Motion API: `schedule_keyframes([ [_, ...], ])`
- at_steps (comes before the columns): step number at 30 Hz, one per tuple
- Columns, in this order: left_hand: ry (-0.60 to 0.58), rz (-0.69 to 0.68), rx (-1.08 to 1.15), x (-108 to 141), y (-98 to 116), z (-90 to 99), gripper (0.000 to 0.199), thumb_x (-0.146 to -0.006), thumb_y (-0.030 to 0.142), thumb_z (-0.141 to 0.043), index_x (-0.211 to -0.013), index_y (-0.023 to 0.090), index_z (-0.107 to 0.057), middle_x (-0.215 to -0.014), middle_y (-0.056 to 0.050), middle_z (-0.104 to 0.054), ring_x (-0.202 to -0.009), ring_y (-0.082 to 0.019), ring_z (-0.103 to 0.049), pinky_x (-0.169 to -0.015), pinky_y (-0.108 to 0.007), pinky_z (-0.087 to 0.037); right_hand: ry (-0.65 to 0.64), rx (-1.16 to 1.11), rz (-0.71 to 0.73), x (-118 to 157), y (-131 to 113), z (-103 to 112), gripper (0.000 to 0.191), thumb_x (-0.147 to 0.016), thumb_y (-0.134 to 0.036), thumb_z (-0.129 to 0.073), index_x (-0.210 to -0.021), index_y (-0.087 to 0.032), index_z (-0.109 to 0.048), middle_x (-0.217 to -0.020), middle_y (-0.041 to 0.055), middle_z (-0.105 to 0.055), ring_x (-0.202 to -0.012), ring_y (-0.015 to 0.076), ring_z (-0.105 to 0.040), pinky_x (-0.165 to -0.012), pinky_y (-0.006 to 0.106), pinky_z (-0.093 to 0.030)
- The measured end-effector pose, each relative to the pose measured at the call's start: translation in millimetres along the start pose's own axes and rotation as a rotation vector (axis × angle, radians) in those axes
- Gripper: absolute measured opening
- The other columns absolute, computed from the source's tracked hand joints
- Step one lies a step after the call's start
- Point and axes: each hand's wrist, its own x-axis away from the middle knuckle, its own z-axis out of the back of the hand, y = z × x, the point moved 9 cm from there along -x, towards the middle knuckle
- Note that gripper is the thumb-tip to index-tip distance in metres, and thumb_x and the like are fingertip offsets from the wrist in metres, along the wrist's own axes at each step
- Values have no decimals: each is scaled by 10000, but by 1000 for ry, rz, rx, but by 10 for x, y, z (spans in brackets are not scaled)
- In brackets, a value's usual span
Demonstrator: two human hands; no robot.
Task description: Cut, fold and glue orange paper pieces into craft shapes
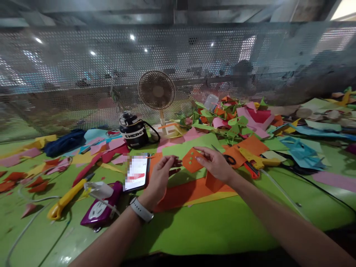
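Observation:
My right hand [213, 163] pinches an orange felt-like piece [191, 160] with small green dots on it between thumb and fingers. Just left of that piece, my left hand [164, 171] has its fingertips drawn together. Anything between them is too small to make out. Under both hands lie orange sheets [183, 193], one over a yellow strip, and a light green sheet [198, 142]. Black-handled scissors [230, 160] rest beside my right hand. A yellow glue gun [254, 158] with a pale cord lies farther right.
Left of my left hand are a lit phone [136, 172], a purple power strip [101, 205] and a yellow-handled tool [65, 198]. Behind stand a black bottle [133, 131] and a fan [157, 91]. Coloured scraps [233, 120] are heaped at back right; cords cross the green table [211, 230].

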Motion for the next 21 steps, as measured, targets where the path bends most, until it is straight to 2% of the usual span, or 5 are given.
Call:
schedule_keyframes([
  [3, -20, -13, -27, -7, 0, -21, 408, -580, 477, -825, -809, 157, -719, -734, -26, -711, -687, -135, -639, -666, -240, -494, -4, -10, 8, -9, 36, -23, 502, -817, -367, -576, -1257, -124, -586, -921, 78, -639, -845, 185, -565, -781, 327, -484],
  [9, -9, -17, -59, -17, 10, -6, 399, -533, 435, -861, -762, 139, -724, -643, -16, -681, -613, -104, -594, -602, -204, -447, -6, -50, 28, -16, 39, -35, 507, -810, -380, -577, -1243, -115, -594, -846, 53, -604, -761, 163, -542, -726, 308, -469],
  [14, 13, 1, -76, -34, 3, 33, 520, -653, 652, -696, -650, 135, -645, -573, -25, -622, -539, -127, -576, -555, -247, -447, 24, -28, 55, -8, -14, -11, 486, -805, -368, -581, -1217, -111, -612, -729, 11, -535, -677, 141, -494, -654, 279, -452],
  [18, -116, -26, -187, 2, -35, -121, 499, -643, 524, -784, -968, 168, -654, -745, -7, -652, -683, -149, -626, -656, -269, -476, -1, -7, 65, 3, -35, -55, 475, -807, -359, -581, -1220, -126, -613, -753, 21, -568, -680, 146, -513, -659, 282, -463],
  [21, -185, -35, -203, 34, -67, -211, 608, -604, 420, -843, -1105, 179, -598, -715, 19, -629, -693, -145, -615, -675, -270, -461, -17, 47, 79, 23, -55, -89, 470, -818, -360, -569, -1227, -131, -613, -797, 39, -607, -703, 157, -540, -682, 297, -479],
])
